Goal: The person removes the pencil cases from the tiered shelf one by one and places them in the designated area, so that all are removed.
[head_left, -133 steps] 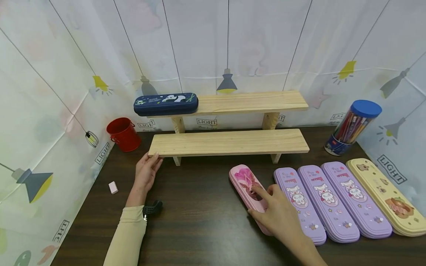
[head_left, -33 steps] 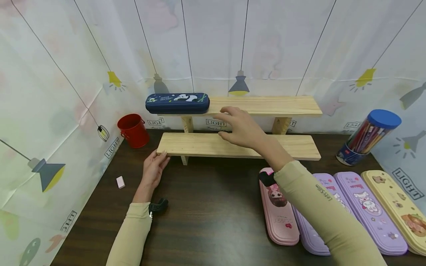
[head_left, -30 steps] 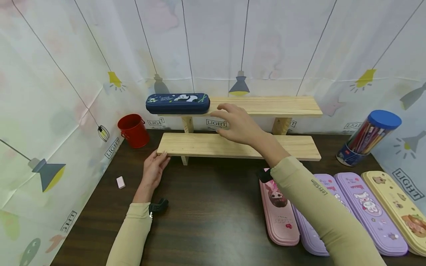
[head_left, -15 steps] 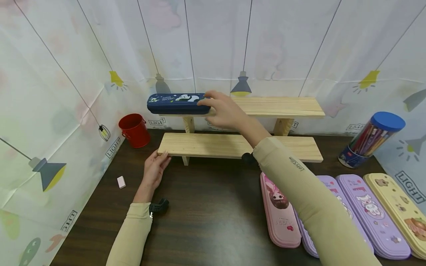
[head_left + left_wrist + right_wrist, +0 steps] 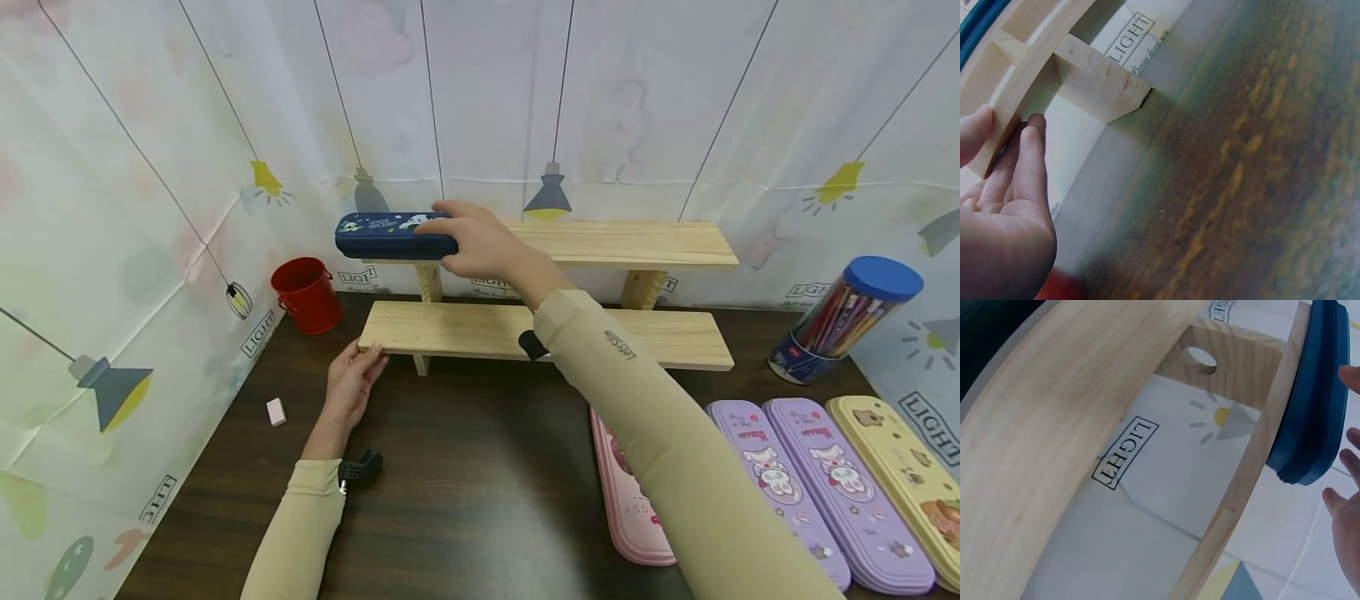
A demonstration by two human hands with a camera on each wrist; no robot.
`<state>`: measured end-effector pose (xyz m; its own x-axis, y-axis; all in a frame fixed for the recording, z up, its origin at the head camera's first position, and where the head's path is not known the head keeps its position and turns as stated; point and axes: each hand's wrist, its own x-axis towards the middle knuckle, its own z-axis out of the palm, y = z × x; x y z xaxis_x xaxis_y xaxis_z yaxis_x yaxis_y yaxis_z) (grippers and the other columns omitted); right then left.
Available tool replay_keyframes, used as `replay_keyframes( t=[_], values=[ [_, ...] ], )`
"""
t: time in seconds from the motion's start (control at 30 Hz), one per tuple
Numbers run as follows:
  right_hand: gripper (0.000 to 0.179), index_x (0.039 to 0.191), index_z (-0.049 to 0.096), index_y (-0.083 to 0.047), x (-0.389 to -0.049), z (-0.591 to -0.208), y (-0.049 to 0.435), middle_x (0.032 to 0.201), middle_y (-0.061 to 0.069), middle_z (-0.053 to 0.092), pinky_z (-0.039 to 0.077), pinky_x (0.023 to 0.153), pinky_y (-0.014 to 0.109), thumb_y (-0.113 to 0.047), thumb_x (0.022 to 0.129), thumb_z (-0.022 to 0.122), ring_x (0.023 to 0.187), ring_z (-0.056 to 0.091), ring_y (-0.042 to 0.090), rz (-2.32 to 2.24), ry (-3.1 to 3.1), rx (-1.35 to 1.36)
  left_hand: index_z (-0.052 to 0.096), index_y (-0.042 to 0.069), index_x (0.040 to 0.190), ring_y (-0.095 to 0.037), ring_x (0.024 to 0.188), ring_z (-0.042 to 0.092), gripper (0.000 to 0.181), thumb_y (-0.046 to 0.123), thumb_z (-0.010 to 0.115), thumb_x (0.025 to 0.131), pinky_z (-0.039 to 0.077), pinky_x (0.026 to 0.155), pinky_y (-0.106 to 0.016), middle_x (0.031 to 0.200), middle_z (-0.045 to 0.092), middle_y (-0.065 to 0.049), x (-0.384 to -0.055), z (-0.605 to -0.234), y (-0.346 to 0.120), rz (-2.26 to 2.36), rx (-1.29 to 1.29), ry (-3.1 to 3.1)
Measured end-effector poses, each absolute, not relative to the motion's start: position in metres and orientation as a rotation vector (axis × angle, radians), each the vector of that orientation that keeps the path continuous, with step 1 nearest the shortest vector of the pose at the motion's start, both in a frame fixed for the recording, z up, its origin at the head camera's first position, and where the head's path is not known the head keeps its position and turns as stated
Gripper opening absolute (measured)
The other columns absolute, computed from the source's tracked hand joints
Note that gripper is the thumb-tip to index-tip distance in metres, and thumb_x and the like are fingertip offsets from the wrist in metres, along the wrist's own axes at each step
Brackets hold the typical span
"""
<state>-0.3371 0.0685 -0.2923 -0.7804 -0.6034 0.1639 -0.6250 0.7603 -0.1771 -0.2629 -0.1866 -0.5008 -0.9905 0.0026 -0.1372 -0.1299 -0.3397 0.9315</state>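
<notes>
My left hand (image 5: pixel 348 389) grips the left front corner of the lower board of a two-tier wooden shelf (image 5: pixel 457 325). In the left wrist view its thumb lies over the board's edge, with the fingers beneath. A navy pencil case (image 5: pixel 382 239) with a panda print lies at the left end of the upper board. My right hand (image 5: pixel 487 246) is spread over that case's right end, hiding it in the head view. Seen from the right wrist, one fingertip overlaps the side of the pencil case (image 5: pixel 1317 394), while the other fingers extend beside it.
A pink pencil case (image 5: pixel 637 525) lies partly under my right sleeve. To its right are purple pencil cases (image 5: pixel 840 483) and a yellow one (image 5: pixel 903 467). A blue-lidded pencil tub (image 5: pixel 832 333) stands at back right; a red pail (image 5: pixel 309 298) and white eraser (image 5: pixel 276 412) are left.
The pink pencil case has been moved right, beside the purple ones, and let go. My right hand has since travelled up and left to the navy case. My left hand has stayed on the board.
</notes>
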Motion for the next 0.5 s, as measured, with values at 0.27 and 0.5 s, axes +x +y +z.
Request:
replay_keyframes(
  t=[0.27,0.5],
  values=[
    [0.066,0.149,0.045,-0.033,-0.3410,-0.2958,0.0672,0.165,0.010,0.023,0.019,0.126,0.059,-0.015,0.086,0.053,0.153,0.021,0.031,0.323,-2.968,0.984,0.041,0.008,0.149,-0.004,0.114,0.064,0.054,0.017,0.061,0.099,0.048,0.110,-0.031,0.134,0.056,-0.005,-0.2658,-0.5047,-0.1830,2.514,-0.171,1.721],
    [0.069,0.152,0.036,-0.040,-0.3394,-0.2941,0.0701,0.165,0.005,0.023,0.022,0.118,0.072,-0.024,0.087,0.054,0.153,0.021,0.031,0.248,-3.022,0.913,0.043,0.007,0.148,-0.006,0.114,0.064,0.054,0.018,0.063,0.098,0.054,0.101,-0.023,0.134,0.056,-0.007,-0.2660,-0.5038,-0.1814,2.519,-0.165,1.740]
  ],
)
